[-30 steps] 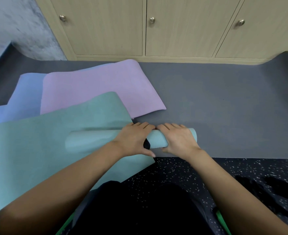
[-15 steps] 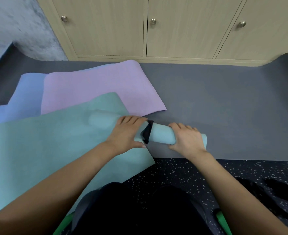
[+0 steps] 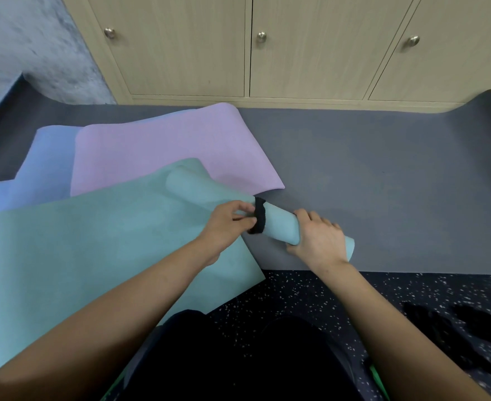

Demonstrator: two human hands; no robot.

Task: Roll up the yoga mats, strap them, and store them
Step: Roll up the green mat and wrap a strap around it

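The rolled teal yoga mat lies slantwise across the near edge of the grey floor mat, its far end resting over a flat teal mat. A black strap circles its middle. The fingers of the left hand pinch the strap; those of the right hand curl around the roll's near end. The foam looks light, soft and springy, so it would probably unwind if released. It is best gripped around the roll, beside the strap.

I'm seeing a matt teal roll wearing a fuzzy black cloth strap; wood-grain cupboards are showing shiny metal knobs.
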